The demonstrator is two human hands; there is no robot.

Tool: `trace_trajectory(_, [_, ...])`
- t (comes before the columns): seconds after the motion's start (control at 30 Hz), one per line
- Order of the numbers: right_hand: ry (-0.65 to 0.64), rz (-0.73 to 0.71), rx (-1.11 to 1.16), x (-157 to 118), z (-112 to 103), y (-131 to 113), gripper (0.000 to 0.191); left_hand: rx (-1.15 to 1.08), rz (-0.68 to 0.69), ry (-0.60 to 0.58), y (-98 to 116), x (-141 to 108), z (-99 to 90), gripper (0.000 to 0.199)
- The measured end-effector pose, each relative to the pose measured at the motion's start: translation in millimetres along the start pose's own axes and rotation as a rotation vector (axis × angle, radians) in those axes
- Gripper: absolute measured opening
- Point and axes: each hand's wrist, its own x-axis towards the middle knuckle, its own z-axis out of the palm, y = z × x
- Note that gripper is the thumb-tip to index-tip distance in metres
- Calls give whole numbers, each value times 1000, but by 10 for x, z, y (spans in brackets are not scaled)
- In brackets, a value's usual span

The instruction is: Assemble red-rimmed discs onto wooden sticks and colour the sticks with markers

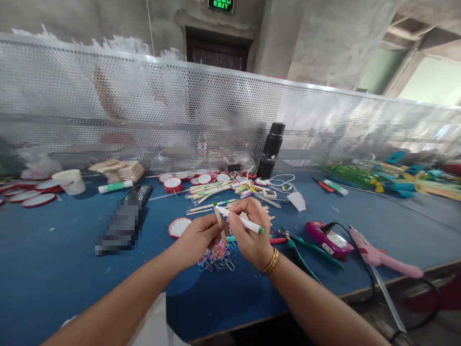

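My left hand pinches a wooden craft stick, held upright with its top end tinted green. In my right hand is a white marker with a green end, its tip at the top of the stick. Both hands are close together above a pile of colourful rubber bands on the blue table. Beyond them lie bundles of craft sticks. A round red-rimmed disc is left of my left hand.
Pliers, a purple device and a pink glue gun with a cord lie right. A black bottle stands before the perforated metal screen. A dark, pixelated object and white cup are left.
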Motion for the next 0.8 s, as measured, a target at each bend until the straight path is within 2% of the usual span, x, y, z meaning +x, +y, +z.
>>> trace_trajectory(0.4, [27,41,16,-3,2,20,10,15,-11,25,10,4,0,34])
trace_trajectory(0.8, [13,0,-2,-6,2,8,10,-4,-7,13,-3,9,5,39])
